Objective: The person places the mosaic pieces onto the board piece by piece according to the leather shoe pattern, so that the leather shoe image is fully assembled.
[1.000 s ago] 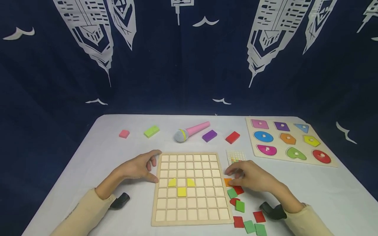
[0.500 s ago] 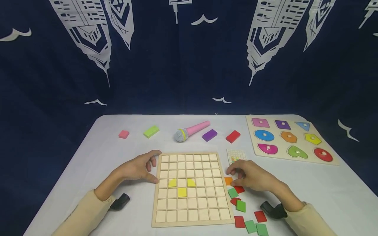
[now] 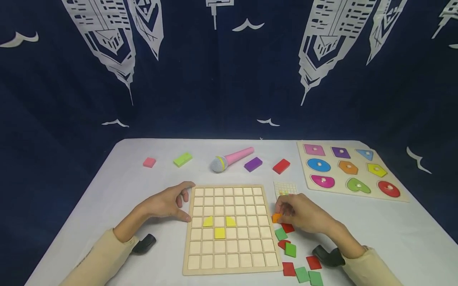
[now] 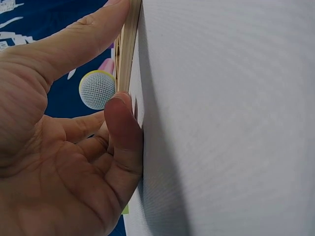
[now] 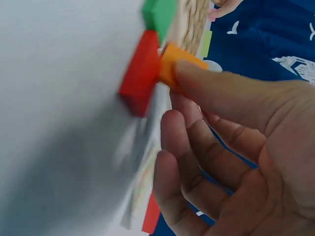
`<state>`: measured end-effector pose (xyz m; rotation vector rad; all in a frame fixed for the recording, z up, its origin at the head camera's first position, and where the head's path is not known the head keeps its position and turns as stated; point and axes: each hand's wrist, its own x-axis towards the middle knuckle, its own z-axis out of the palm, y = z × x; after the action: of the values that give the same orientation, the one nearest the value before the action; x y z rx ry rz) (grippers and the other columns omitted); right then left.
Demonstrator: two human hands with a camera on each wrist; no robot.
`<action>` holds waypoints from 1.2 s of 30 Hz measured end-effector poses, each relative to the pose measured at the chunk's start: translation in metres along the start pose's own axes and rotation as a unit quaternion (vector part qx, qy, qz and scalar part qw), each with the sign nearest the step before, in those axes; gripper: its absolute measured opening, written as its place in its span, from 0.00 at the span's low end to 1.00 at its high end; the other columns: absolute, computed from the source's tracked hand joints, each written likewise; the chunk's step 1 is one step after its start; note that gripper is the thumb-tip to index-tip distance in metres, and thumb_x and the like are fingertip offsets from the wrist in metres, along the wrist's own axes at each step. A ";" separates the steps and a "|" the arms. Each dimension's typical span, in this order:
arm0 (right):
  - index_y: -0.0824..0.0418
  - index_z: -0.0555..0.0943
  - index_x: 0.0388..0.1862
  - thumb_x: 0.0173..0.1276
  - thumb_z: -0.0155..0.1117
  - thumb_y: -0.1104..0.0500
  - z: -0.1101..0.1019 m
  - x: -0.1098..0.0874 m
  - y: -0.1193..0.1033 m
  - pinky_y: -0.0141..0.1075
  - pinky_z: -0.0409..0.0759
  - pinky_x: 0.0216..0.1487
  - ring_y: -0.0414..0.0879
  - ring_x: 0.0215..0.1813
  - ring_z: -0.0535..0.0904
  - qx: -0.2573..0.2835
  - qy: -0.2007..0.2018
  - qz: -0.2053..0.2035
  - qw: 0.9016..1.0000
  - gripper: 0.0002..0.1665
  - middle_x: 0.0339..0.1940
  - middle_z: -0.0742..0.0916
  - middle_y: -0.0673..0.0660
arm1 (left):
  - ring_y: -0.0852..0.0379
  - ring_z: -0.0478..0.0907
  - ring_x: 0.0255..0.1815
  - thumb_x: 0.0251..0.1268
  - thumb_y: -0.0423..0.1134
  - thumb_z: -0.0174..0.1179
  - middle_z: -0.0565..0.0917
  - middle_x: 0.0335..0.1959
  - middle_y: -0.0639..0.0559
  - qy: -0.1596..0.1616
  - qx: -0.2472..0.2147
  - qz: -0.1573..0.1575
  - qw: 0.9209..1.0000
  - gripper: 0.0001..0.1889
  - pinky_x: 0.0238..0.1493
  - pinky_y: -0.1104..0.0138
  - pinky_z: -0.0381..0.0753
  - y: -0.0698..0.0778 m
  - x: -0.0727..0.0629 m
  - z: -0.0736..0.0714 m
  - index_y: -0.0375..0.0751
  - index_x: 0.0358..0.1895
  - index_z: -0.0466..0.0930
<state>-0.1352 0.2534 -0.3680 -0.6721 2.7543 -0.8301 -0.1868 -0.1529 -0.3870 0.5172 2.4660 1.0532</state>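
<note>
Nearest, red tiles and green tiles are lying loose on the white table, along the right side of a wooden grid board. In its cells a yellow square is resting and, one row farther, two yellow rounded pieces. The right hand is pinching an orange tile between thumb and fingers, the remaining fingers bending loosely; the tile is sitting just beside the board's right edge, showing a plain orange face partly covered by the thumb. Opposite, the left hand is holding thumb and index finger well apart against the board's left edge. Beyond, a grid card is lying partly hidden. Farther back, a red block, purple block, toy microphone, lime block and pink block are forming a loose row, a peg puzzle is lying at the right, and a dark blue curtain is hanging behind.
</note>
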 end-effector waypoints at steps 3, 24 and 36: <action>0.53 0.80 0.32 0.61 0.75 0.62 -0.002 0.002 -0.006 0.30 0.78 0.36 0.38 0.31 0.76 -0.005 0.016 -0.003 1.000 0.10 0.26 0.81 0.43 | 0.53 0.71 0.39 0.39 0.38 0.82 0.74 0.44 0.48 -0.001 0.001 0.003 1.000 0.53 0.39 0.64 0.71 0.001 0.000 -0.001 0.38 0.73 0.62; 0.54 0.83 0.31 0.62 0.68 0.68 0.040 0.059 -0.091 0.30 0.77 0.37 0.35 0.31 0.77 0.023 -0.019 -0.110 0.993 0.08 0.27 0.85 0.44 | 0.52 0.70 0.38 0.40 0.37 0.82 0.74 0.44 0.48 -0.002 -0.011 0.006 1.000 0.53 0.39 0.63 0.70 0.003 -0.002 0.001 0.37 0.73 0.61; 0.54 0.85 0.30 0.64 0.71 0.63 0.065 0.075 -0.120 0.28 0.76 0.33 0.33 0.27 0.75 0.042 -0.047 -0.102 0.993 0.05 0.24 0.83 0.42 | 0.53 0.70 0.38 0.40 0.38 0.82 0.74 0.44 0.48 -0.009 -0.009 0.011 1.000 0.52 0.39 0.63 0.71 -0.001 0.000 -0.002 0.37 0.72 0.62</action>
<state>-0.1378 0.0980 -0.3578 -0.9614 2.5814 -0.9241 -0.1878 -0.1544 -0.3862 0.5467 2.4372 1.0743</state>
